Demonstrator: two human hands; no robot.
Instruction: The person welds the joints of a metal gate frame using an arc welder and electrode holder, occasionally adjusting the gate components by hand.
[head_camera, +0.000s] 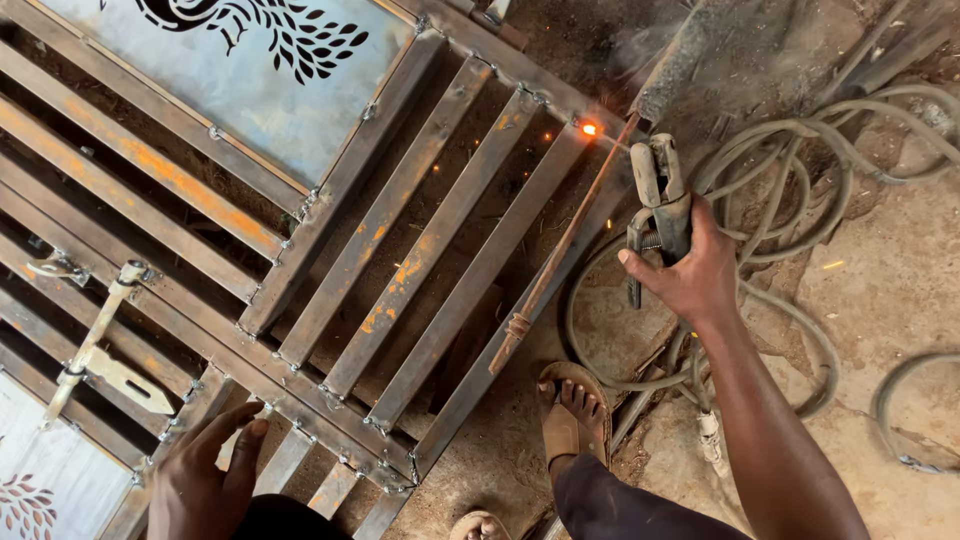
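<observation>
Welding is under way on the steel gate frame (400, 250) lying on the ground. The right hand (690, 270), fingers clamped on the electrode holder (660, 195), sparks its rod (612, 135) at the frame's far corner. The left hand (205, 475), fingers spread, rests on the near edge. The seam likely needs steady contact.

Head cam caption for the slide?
Right hand holds electrode holder sparking at steel gate frame; left hand rests on frame.
</observation>
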